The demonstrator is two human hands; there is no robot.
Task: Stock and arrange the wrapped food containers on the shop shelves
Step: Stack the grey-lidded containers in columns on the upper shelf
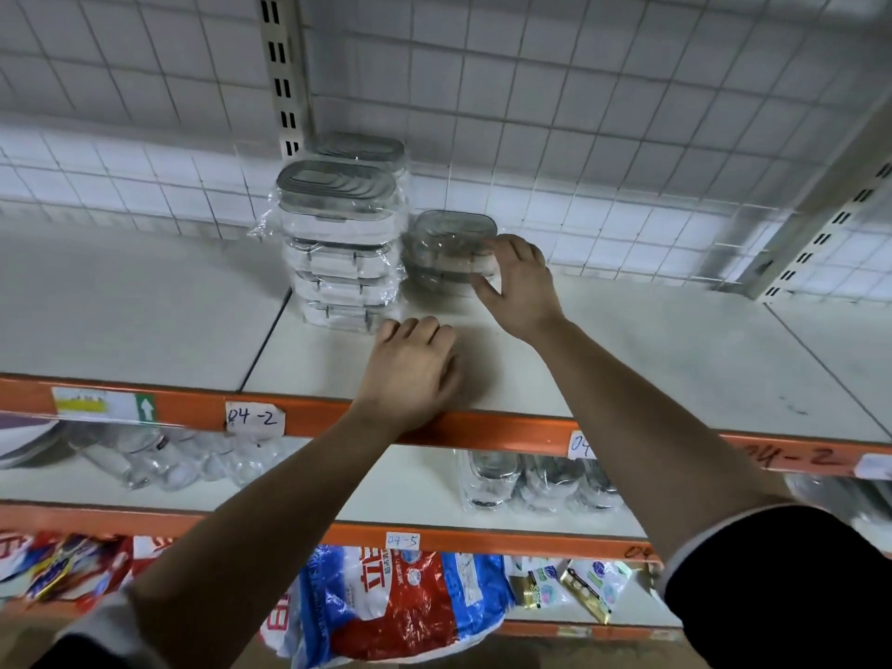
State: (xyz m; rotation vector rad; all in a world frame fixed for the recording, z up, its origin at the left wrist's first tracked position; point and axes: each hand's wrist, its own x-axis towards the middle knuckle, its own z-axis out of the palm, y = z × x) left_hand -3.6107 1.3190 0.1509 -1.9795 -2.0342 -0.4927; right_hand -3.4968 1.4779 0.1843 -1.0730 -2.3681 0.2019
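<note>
On the top white shelf (675,359) stands a tall stack of wrapped clear food containers with grey lids (340,243), and a second stack (367,147) rises behind it. Just right of them sits a low pile of smaller wrapped containers (446,243). My right hand (519,287) is on the right side of that low pile, fingers over its top edge and thumb at its front. My left hand (410,374) rests palm down on the shelf near the orange front rail, fingers loosely bent, holding nothing, just short of the tall stack.
A wire grid backs the shelf, with slotted uprights (282,74) at left and right. The orange rail (309,417) carries handwritten labels. The shelf below holds wrapped glassware (159,461) and more containers (526,480). Lower still lie bright bags (391,601).
</note>
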